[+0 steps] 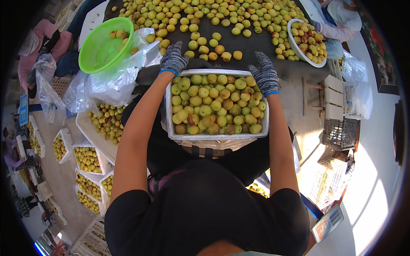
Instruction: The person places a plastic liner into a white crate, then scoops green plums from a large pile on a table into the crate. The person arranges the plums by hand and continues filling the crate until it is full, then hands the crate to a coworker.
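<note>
A white foam box (217, 137), filled with round yellow-green fruits (205, 110) that look like jujubes, some with brown patches, rests at my lap. My left hand (174, 60), in a grey knitted glove with a blue cuff, hovers over the box's far left corner, beside loose fruits on the table. Its fingers are slightly apart and hold nothing visible. At the far right corner my right hand (265, 74), gloved alike, is spread with nothing in it. Beyond both hands, loose fruits (219, 49) are scattered on a dark table cover (240, 40).
A green plastic basket (99, 48) with a few fruits tilts at left, above clear plastic bags (112, 81). At right stands a white bowl (315, 62) of browner fruits, near a co-worker's sleeve (334, 32). Filled boxes (88, 159) cover the floor at left; crates (340, 133) stand at right.
</note>
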The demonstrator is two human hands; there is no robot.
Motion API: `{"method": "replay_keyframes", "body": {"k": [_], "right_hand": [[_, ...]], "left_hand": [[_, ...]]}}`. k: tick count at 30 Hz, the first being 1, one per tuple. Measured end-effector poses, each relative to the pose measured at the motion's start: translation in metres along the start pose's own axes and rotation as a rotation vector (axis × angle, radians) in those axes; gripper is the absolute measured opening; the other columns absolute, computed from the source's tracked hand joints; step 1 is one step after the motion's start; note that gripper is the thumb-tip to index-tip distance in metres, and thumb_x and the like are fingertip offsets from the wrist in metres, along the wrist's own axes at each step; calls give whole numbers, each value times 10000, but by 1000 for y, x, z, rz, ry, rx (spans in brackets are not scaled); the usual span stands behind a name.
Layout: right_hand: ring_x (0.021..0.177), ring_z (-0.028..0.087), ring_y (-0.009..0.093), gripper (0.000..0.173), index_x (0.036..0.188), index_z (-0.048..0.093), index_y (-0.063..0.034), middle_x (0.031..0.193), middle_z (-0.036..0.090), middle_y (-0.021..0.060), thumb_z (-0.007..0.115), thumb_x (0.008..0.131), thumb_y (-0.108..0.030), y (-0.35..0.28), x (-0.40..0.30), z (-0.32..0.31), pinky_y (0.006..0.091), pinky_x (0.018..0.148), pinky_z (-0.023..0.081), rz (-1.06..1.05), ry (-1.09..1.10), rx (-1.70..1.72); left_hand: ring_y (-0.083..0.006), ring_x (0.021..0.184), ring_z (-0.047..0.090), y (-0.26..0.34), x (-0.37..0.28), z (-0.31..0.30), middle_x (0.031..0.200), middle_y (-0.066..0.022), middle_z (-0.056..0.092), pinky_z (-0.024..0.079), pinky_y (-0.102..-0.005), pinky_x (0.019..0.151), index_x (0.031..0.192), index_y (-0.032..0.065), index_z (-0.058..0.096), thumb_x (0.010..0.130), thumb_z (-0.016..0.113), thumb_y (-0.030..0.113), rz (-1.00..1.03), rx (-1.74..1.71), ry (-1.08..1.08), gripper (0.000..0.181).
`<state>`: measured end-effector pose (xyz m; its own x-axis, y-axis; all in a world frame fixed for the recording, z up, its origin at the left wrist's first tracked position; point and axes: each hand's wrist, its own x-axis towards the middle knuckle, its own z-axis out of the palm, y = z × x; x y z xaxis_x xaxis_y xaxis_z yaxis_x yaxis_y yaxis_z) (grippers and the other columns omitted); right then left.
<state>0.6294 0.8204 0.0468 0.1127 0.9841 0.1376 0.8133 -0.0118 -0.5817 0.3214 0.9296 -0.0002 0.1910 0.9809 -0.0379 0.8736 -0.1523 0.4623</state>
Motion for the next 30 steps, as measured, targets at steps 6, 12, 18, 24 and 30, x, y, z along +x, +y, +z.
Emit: {"method": "replay_keyframes", "body": {"k": [6, 12, 18, 24, 30], "right_hand": [[1289, 323, 347, 1086, 1423, 177, -108, 1419, 275, 199, 826, 574, -304, 1, 87, 61, 402, 1062, 322, 239, -570, -249], [1248, 372, 342, 1064, 1432, 147, -147, 1418, 265, 197, 806, 599, -76, -25, 129, 91, 434, 920, 477, 261, -643, 107], [1137, 480, 316, 929, 1409, 254, -206, 1371, 330, 175, 697, 649, 94, -28, 139, 106, 404, 777, 573, 344, -663, 774], [1161, 452, 289, 767, 1389, 295, -144, 1356, 339, 143, 678, 738, -14, 1, 122, 136, 370, 829, 543, 388, -672, 1316], [1112, 495, 269, 661, 1356, 335, -92, 1298, 409, 152, 669, 808, -253, -22, 114, 129, 398, 807, 535, 483, -656, 1367]], "left_hand": [[-326, 1277, 355, -29, 63, 21, 1392, -191, 346, 325, -370, 1050, 1406, 47, 223, 623, 795, 339, -85, -58, -398, 1013], [-331, 1285, 336, 18, 75, 12, 1404, -188, 321, 319, -379, 1063, 1430, 89, 133, 546, 852, 207, -4, -206, -495, 1146], [-304, 1276, 351, 15, 89, 8, 1404, -151, 336, 359, -379, 1033, 1429, 153, 195, 565, 837, 147, 40, -436, -627, 1076], [-216, 1192, 434, 8, 65, 4, 1320, -80, 429, 435, -334, 946, 1380, 166, 328, 774, 702, 200, -178, -1119, -671, 712], [-195, 1274, 337, 10, 61, 6, 1390, -44, 361, 342, -318, 1011, 1388, 181, 322, 894, 534, 284, -201, -1151, -613, 547]]}}
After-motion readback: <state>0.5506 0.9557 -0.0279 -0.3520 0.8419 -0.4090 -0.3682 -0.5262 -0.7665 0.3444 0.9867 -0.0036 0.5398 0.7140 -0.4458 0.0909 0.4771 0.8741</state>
